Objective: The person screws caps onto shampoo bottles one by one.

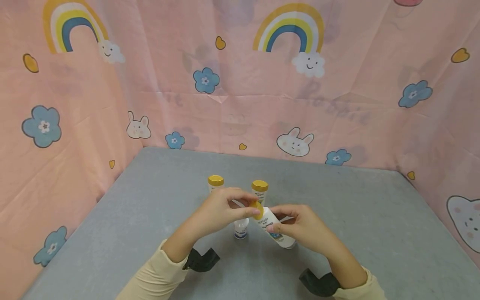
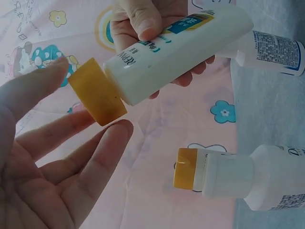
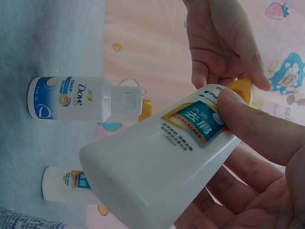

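My right hand [image 1: 303, 227] grips a white shampoo bottle [image 3: 152, 162], which is tilted, its gold flip-top end towards the left hand. The label is teal and gold. My left hand [image 1: 219, 204] pinches the gold cap [image 2: 97, 93] between thumb and fingers, as the head view shows. In the left wrist view the cap sits at the bottle's end, skewed, with a narrow dark line between them; whether it is loose I cannot tell. Just below the left hand stands a small white Dove bottle [image 1: 241, 230], also in the right wrist view.
Two gold-capped bottles stand behind the hands: one at left [image 1: 215, 181], one at right [image 1: 260, 187], both partly hidden. Another white bottle [image 2: 276, 52] with printed text shows in the left wrist view. All stand on a grey tabletop [image 1: 356, 216] before a pink patterned cloth [image 1: 240, 121].
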### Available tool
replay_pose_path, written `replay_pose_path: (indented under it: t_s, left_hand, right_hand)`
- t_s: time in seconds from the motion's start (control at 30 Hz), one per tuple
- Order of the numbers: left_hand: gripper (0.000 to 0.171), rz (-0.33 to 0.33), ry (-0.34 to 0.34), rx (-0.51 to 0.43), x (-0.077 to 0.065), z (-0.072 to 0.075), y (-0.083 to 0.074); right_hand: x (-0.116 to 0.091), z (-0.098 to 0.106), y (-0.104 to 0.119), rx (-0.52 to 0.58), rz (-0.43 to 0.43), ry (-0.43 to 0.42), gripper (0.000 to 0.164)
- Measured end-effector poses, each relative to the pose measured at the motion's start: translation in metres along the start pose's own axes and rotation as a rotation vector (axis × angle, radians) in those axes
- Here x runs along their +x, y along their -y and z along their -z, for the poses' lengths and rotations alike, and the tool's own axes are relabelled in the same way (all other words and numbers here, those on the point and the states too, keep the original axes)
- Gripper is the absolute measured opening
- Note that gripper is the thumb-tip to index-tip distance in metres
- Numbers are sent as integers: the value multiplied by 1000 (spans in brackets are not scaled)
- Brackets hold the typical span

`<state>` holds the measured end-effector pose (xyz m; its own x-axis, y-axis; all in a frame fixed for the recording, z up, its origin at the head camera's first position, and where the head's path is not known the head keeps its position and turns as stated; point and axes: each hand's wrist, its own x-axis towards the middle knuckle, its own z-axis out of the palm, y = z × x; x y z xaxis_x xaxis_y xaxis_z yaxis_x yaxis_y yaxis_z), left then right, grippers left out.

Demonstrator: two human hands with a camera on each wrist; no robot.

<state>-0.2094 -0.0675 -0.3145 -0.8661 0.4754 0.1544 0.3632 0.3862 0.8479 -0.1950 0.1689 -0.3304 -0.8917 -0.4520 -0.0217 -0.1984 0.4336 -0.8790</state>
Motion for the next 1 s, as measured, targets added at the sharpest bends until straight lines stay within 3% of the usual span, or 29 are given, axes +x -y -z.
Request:
replay_pose_path:
  t_s: [0.13, 0.27, 0.7, 0.87, 1.0]
  left_hand:
    - [42, 21, -10, -28, 0, 1, 0]
    - [38, 22, -17, -35, 0, 0, 1]
    - [38, -22, 19, -71, -1, 1, 0]
    - [43, 0, 8, -82, 0, 1, 0]
    - [36, 20, -18, -71, 1, 0, 0]
  right_hand:
    - [0, 0, 0, 3, -5, -8, 41]
    - [-1, 1, 0, 16, -4, -6, 41]
    - [-1, 3, 1, 26, 6, 11, 41]
    - [-1, 2, 1, 21, 3, 7, 41]
    - [-1, 2, 1, 15, 2, 3, 41]
